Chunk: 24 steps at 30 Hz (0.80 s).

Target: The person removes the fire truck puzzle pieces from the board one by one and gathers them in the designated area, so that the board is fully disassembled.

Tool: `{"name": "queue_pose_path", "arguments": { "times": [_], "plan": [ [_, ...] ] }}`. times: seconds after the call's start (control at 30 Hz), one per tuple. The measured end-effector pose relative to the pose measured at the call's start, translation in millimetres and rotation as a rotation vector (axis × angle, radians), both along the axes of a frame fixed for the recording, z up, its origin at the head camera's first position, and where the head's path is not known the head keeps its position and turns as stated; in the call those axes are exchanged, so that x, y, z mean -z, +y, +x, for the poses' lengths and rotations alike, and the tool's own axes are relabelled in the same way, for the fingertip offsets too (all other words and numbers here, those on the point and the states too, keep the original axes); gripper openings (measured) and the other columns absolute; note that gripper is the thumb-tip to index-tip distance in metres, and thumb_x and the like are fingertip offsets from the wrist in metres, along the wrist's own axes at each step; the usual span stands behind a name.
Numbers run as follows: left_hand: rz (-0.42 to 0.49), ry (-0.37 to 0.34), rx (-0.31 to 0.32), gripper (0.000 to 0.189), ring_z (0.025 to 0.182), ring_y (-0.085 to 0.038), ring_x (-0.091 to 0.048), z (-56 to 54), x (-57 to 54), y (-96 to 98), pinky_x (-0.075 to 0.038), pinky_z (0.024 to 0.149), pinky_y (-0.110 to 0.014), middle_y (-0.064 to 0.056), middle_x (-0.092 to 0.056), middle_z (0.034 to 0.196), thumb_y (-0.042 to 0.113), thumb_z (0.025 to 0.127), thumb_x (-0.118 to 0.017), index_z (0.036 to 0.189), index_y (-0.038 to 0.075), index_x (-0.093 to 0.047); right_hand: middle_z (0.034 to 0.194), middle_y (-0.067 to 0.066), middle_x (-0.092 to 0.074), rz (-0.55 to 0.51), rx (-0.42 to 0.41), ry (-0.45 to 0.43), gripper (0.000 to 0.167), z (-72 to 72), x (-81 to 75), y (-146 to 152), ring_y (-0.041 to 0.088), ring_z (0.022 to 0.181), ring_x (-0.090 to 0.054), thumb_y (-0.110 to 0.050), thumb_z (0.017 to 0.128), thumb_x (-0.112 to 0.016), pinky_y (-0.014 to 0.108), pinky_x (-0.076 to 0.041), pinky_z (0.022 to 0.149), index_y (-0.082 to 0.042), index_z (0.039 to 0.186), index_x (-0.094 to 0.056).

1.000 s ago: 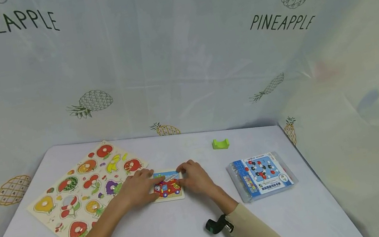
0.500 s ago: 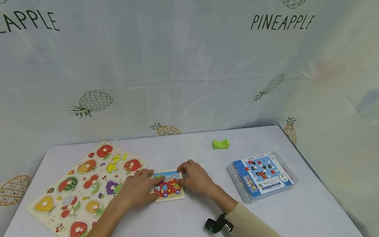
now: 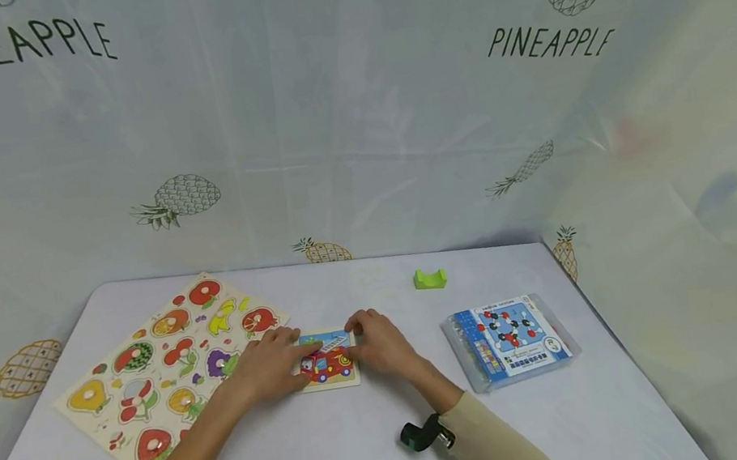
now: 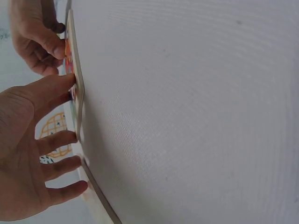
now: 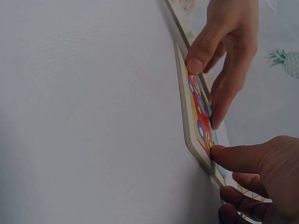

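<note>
A small wooden puzzle board (image 3: 330, 364) with a red fire truck picture lies flat on the white table between both hands. My left hand (image 3: 269, 368) reaches over its left side, thumb and index fingertip resting on the picture. The other left fingers are stretched out in the left wrist view, near the board's edge and the fruit board. My right hand (image 3: 381, 345) holds the puzzle's right end: its thumb (image 5: 236, 156) presses on top near the edge while the other fingers curl at the corner. Part of the picture's left side is hidden beneath the left fingers.
A large fruit puzzle board (image 3: 161, 357) lies at an angle on the left, partly under the left forearm. To the right sits a clear plastic case (image 3: 512, 342) with a blue molecule-model label. A small bright green piece (image 3: 430, 279) stands farther back.
</note>
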<state>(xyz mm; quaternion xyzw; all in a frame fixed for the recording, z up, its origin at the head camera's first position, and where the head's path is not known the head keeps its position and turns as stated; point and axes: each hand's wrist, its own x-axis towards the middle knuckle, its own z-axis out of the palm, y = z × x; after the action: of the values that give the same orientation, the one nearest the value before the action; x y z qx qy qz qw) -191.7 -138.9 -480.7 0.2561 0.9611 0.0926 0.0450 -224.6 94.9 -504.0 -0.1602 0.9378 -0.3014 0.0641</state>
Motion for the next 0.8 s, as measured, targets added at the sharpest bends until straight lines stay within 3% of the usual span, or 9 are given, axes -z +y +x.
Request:
{"name": "queue_pose_path", "arguments": {
  "times": [0.17,0.63,0.8],
  "plan": [
    [0.006,-0.002,-0.006,0.054,0.131,-0.047,-0.046,0.2,-0.7,0.9,-0.042,0.097,-0.069,-0.02,-0.054,0.143,0.035,0.087,-0.077,0.137,0.023,-0.064,0.108,0.006,-0.06,0.008,-0.002,-0.003,0.045,0.1,-1.4,-0.3,0.018,0.096,-0.056,-0.025,0.087,-0.079,0.035,-0.049,0.085,-0.007,0.126,-0.064],
    [0.005,-0.015,-0.019,0.055,0.132,-0.046,-0.046,-0.6,2.7,0.4,-0.041,0.1,-0.069,-0.02,-0.053,0.143,0.035,0.085,-0.078,0.138,0.024,-0.064,0.106,0.005,-0.059,0.003,-0.007,-0.001,0.038,2.1,-2.6,-1.7,0.017,0.094,-0.055,-0.025,0.087,-0.078,0.036,-0.05,0.085,-0.006,0.119,-0.069],
    [0.062,-0.004,-0.008,0.052,0.137,-0.043,-0.043,-1.8,1.4,4.3,-0.037,0.103,-0.07,-0.017,-0.05,0.147,0.028,0.083,-0.081,0.133,0.023,-0.067,0.104,0.004,-0.058,0.008,0.012,-0.012,0.037,2.1,-4.1,-4.8,0.015,0.089,-0.054,-0.025,0.088,-0.078,0.033,-0.05,0.081,-0.004,0.117,-0.069]
  ]
}}
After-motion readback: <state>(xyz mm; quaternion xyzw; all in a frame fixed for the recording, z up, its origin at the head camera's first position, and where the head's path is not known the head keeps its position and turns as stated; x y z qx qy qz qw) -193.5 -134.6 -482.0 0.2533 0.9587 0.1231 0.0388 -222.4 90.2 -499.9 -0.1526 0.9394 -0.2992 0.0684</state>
